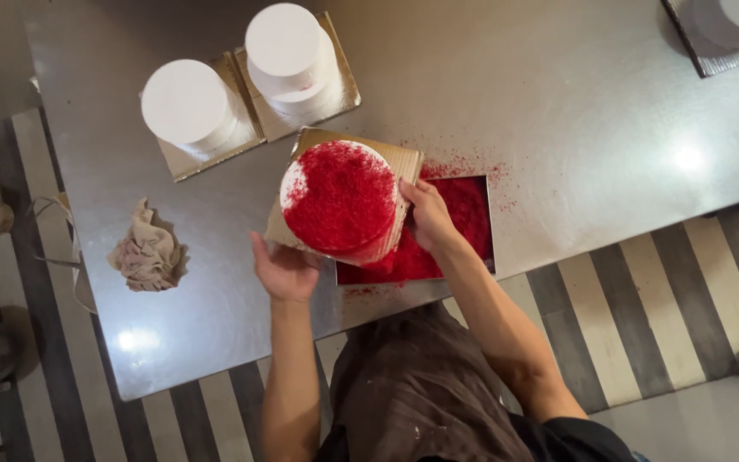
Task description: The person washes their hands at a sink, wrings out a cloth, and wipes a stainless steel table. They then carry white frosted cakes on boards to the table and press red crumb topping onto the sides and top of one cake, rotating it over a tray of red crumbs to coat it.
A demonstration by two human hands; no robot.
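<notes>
Where the steel surface (558, 103) meets its near edge, a square tray of red crumbs (464, 227) lies, with a round cake (339, 198) coated in red crumbs held tilted above it on a brown cardboard square (399, 158). Two plain white cakes (186, 103) (288, 51) sit on gold boards further back, a crumpled cloth (147, 252) to the left. The left hand (282, 269) cups open under the board's lower edge; the right hand (425, 214) presses its fingers against the cake's side.

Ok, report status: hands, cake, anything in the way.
Left hand under the board, right hand against the cake side. Cake tilted over crumb tray. Nothing in the way.
</notes>
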